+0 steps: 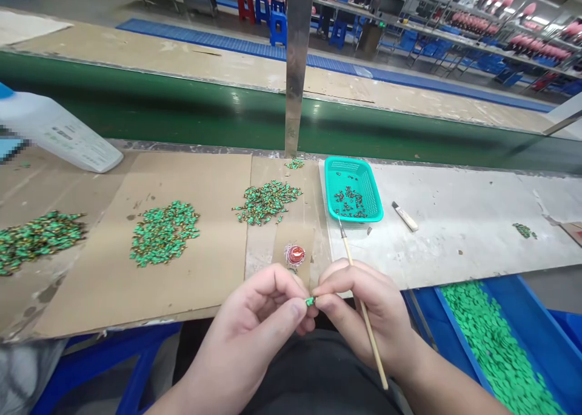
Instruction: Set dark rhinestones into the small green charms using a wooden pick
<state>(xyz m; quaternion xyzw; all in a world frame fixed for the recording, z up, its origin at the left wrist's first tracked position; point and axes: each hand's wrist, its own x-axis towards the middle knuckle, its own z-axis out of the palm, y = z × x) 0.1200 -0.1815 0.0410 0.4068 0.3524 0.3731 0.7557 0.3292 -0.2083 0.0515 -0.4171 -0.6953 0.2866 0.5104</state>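
Note:
My left hand (261, 318) and my right hand (364, 309) meet at the bench's near edge, both pinching one tiny green piece (310, 301) between their fingertips. A thin wooden paintbrush (359, 294) also runs through my right hand, its tip pointing away toward the basket. Just beyond my fingers stands a small round pot of red paint (296, 255). Three heaps of green and gold pieces lie on the cardboard: one in the middle (267, 200), one to its left (164, 231), one at the far left (39, 238).
A teal plastic basket (369, 185) with several dark pieces sits right of centre, a small knife-like tool (404, 215) beside it. A blue bin (527, 318) of green pieces is at lower right. A white jug (59, 133) lies at left. A metal post (296, 63) and green conveyor (182, 109) stand behind.

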